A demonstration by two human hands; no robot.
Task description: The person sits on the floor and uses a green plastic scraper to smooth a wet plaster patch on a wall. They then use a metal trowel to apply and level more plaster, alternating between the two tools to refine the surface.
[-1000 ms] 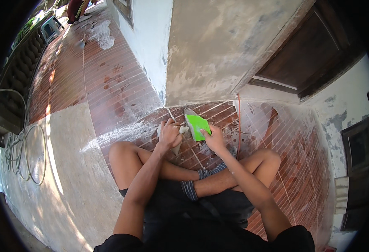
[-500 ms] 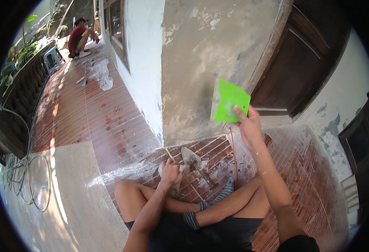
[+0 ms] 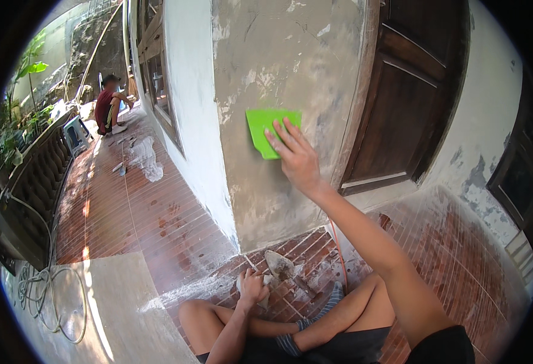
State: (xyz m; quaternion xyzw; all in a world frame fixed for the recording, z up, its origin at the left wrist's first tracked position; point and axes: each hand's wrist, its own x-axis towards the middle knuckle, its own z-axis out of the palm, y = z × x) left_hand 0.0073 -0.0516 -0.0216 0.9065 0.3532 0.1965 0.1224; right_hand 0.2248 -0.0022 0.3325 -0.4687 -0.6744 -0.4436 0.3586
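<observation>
Centre frame, the right hand (image 3: 300,161) spreads its fingers over a green plastic spreader (image 3: 258,128), apparently against the grey wall (image 3: 266,206); likely light, springy, best held by its right edge. Lower centre, the left hand (image 3: 252,286) curls over a whitish bundle (image 3: 264,300), grip unclear.

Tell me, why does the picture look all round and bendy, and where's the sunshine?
In the head view, the fisheye lens leaves black corners and bows the brown door; in the head view, a bright sun strip crosses the grey slab at lower left; also in the head view, the green scraper shows fairly crisp edges.
</observation>
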